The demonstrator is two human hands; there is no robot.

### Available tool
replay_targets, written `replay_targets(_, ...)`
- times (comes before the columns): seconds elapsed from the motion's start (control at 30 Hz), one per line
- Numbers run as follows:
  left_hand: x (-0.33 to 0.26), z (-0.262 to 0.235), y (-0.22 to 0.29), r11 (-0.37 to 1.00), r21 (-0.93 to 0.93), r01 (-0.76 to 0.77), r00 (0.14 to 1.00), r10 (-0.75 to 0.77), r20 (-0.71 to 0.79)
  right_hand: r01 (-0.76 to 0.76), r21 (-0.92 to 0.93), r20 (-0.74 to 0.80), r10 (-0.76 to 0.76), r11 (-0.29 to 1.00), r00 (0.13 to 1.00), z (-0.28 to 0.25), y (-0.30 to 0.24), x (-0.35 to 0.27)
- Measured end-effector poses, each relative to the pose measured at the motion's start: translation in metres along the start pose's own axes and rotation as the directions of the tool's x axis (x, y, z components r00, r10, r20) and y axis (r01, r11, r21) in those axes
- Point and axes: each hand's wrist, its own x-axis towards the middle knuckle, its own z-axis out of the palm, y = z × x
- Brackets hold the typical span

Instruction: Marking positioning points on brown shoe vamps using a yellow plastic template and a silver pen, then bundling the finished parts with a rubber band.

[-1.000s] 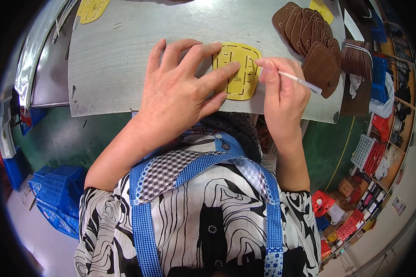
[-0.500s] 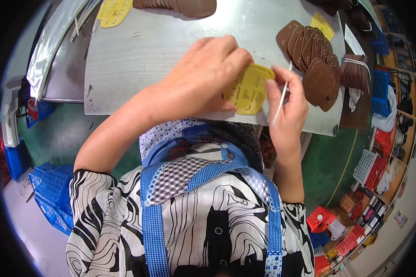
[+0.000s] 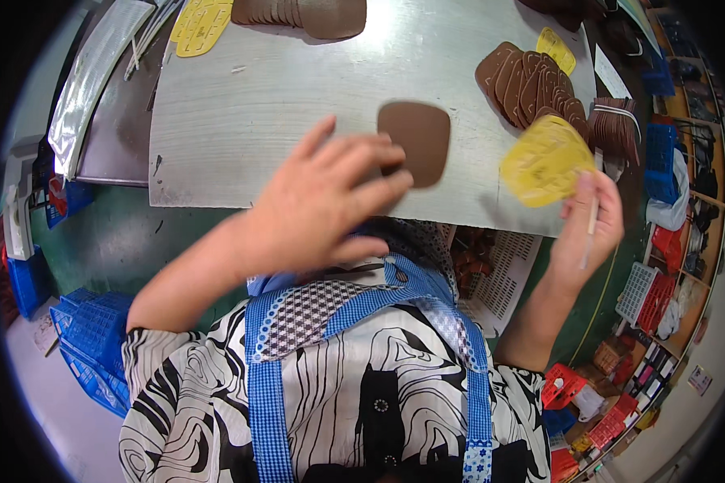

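Note:
My left hand (image 3: 326, 197) hovers by the table's near edge with its fingers spread, holding nothing. Its fingertips overlap the left side of a rounded, plain brown leather-like piece (image 3: 423, 145) that lies flat on the table; whether they touch it is unclear. Off to the right, my right hand (image 3: 594, 213) pinches the corner of a yellow slotted template (image 3: 544, 165), blurred by motion. The same hand keeps a thin pale stick (image 3: 592, 229), its tip pointing down. Behind the template, a fanned pile of marked brown pieces (image 3: 515, 84) is partly covered.
Yellow templates (image 3: 201, 30) and a row of brown pieces (image 3: 330, 20) lie on the far side of the grey tabletop (image 3: 242, 137). A banded brown stack (image 3: 616, 129) stands at the right. Below the edge is a pale perforated crate (image 3: 503, 274); blue baskets (image 3: 93, 342) stand at left.
My right hand has carried the yellow template up off the brown piece and away to the right. My left hand has let go and drawn back left, uncovering the brown piece.

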Motion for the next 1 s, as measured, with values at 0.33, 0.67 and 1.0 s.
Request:
replay_targets(0.33, 0.010, 0.022, 0.012, 0.988, -0.101, 0.117, 0.905, -0.148, -0.400, -0.006, 0.111, 0.421, -0.041, 0.994, 0.906, 0.076, -0.002, -0.020)
replay_targets(0.67, 0.012, 0.024, 0.017, 0.977, -0.039, 0.209, 0.918, -0.209, -0.337, 0.078, -0.076, 0.416, -0.039, 0.994, 0.909, 0.078, -0.010, -0.020)
replay_targets(1.0, 0.015, 0.024, 0.017, 0.973, -0.013, 0.232, 0.915, -0.223, -0.337, 0.251, 0.016, 0.387, -0.237, 0.968, 0.891, 0.074, -0.018, -0.008)
